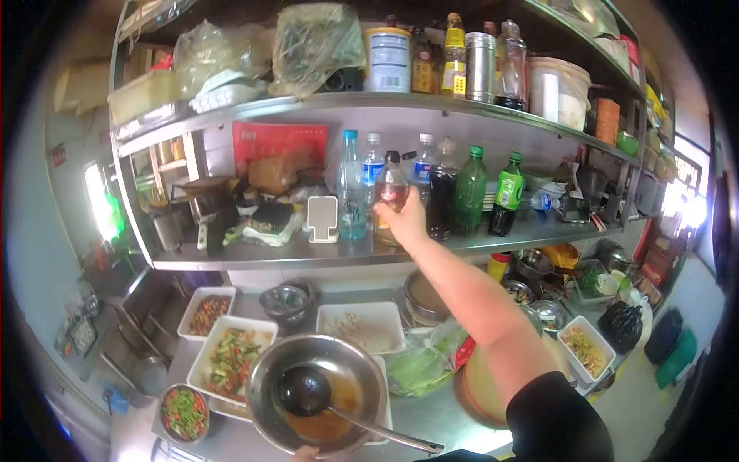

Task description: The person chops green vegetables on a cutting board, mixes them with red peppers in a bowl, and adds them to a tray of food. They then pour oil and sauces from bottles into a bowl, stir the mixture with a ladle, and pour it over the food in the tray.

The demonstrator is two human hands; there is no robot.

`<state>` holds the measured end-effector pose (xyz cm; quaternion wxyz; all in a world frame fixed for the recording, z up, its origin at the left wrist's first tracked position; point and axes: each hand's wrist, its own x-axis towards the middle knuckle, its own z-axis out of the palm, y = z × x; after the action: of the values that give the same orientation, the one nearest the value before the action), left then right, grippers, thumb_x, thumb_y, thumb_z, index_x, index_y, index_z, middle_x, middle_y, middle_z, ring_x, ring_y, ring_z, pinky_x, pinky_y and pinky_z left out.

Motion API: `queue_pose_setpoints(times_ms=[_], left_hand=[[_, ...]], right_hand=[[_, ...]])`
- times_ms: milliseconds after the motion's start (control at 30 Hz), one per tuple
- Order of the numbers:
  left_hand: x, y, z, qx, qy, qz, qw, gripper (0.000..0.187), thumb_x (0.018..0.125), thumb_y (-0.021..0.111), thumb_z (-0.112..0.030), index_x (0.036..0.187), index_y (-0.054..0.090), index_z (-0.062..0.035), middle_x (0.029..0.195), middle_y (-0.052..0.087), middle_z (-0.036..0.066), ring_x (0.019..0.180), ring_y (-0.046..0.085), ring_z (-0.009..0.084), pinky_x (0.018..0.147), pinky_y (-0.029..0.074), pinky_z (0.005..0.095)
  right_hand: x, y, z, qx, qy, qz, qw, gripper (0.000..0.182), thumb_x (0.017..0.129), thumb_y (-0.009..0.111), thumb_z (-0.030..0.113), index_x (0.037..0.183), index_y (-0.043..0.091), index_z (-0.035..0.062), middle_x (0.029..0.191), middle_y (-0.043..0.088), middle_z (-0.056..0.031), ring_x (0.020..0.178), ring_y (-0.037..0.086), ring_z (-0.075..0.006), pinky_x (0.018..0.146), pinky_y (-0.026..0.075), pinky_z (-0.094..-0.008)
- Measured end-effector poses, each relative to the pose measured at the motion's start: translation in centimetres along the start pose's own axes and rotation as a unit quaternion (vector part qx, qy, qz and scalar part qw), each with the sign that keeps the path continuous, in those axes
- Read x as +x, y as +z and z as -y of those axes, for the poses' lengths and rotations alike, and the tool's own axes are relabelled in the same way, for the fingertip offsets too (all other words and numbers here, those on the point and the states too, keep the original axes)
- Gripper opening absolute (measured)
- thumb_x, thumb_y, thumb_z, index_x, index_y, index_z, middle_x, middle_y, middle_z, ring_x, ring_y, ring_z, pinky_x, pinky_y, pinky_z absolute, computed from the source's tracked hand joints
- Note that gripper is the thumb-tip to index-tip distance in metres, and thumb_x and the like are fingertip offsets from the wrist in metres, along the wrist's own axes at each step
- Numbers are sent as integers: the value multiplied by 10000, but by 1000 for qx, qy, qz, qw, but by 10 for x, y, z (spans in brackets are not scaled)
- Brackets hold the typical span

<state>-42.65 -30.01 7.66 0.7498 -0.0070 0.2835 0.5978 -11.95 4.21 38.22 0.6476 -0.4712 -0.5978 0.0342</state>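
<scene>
right hand (406, 219), arm stretched out to the lower shelf (308, 250): fingers closed around a bottle (390, 196) of amber liquid, dark neck, upright, in the row of bottles. a blue-capped bottle (352, 189) just to its left; to its right a bottle of dark liquid (443, 192), then a green bottle (470, 192). farther left, a small white-framed stand (322, 219). left hand (305, 454) at the near edge of the view, at the near rim of a steel bowl (262, 385); only part shows, grip cannot be told. in the bowl: brown liquid and a ladle (306, 391), handle over the right rim. left of the bowl, a white tray of cut vegetables (233, 356); beyond it, a second white tray (206, 312). leafy greens (422, 366) in plastic to the right.
</scene>
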Motion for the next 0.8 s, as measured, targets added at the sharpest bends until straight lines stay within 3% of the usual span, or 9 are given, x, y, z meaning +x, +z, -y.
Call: queue_pose_setpoints(times_ms=[233, 333, 400, 467, 567, 667, 700, 767, 800], left_hand=[[-7, -4, -19, 37, -17, -34, 999, 636, 670, 660, -36, 1293, 537, -2, 1240, 631, 138, 1155, 589, 320, 1030, 476, 449], [-12, 4, -18, 53, -12, -26, 998, 633, 677, 645, -40, 1298, 530, -2, 1236, 630, 140, 1160, 583, 328, 1026, 479, 456], [-8, 12, -17, 58, -10, -24, 998, 619, 690, 624, -34, 1299, 525, 4, 1240, 624, 146, 1168, 576, 331, 1030, 475, 459], [1, 20, -13, 58, -15, -43, 997, 594, 710, 598, -24, 1297, 519, 18, 1250, 614, 156, 1180, 565, 333, 1042, 466, 460], [41, -34, 1, 253, 48, -43, 965, 550, 758, 513, -34, 1307, 509, 4, 1276, 601, 151, 1194, 560, 338, 986, 479, 492], [24, 20, 8, 68, -52, -91, 992, 475, 799, 474, -10, 1272, 511, -48, 1207, 608, 152, 1131, 582, 326, 885, 518, 533], [40, -2, 16, 361, 48, -17, 931, 480, 799, 475, -6, 1277, 499, -35, 1213, 598, 155, 1130, 577, 331, 895, 510, 544], [39, -35, 37, 346, 29, 30, 937, 490, 795, 467, 7, 1285, 476, -15, 1224, 573, 161, 1131, 568, 348, 918, 496, 564], [30, 23, 27, 32, -49, -16, 998, 496, 793, 458, 16, 1288, 465, -8, 1229, 557, 163, 1133, 564, 360, 932, 489, 571]], right_hand=[[-17, 6, 10, -132, -41, -77, 987, 769, 747, 803, 296, 1332, 404, -5, 1269, 522, -257, 1197, 516, -390, 965, 437, -447], [-60, -17, 43, -124, -266, -131, 947, 686, 771, 768, 246, 1317, 434, -2, 1284, 517, -226, 1219, 480, -404, 992, 417, -459], [-111, -48, 63, -87, -266, 98, 955, 614, 773, 746, 211, 1284, 478, 0, 1248, 555, -203, 1166, 522, -400, 965, 434, -463], [-167, -78, 82, -123, -142, 432, 882, 568, 823, 716, 355, 1289, 565, 68, 1228, 620, -191, 1045, 635, -356, 876, 512, -457], [-250, -112, 92, -164, -45, 650, 741, 778, 863, 684, 435, 1484, 345, 111, 1234, 614, -200, 1019, 651, -335, 861, 525, -437], [-314, -120, 49, -6, 128, 684, 718, 839, 880, 678, 320, 1542, 196, 137, 1227, 619, -168, 988, 657, -300, 846, 529, -404], [-335, -113, 36, 144, 184, 624, 746, 788, 868, 647, 190, 1534, 229, 148, 1280, 540, -162, 981, 636, -267, 874, 519, -383], [-346, -121, 40, 164, 387, 608, 673, 778, 861, 623, 132, 1534, 233, 154, 1249, 549, -140, 925, 641, -231, 819, 535, -357], [-341, -119, 44, 162, 478, 590, 630, 775, 858, 611, 102, 1534, 235, 157, 1233, 554, -128, 897, 643, -213, 791, 542, -344]])
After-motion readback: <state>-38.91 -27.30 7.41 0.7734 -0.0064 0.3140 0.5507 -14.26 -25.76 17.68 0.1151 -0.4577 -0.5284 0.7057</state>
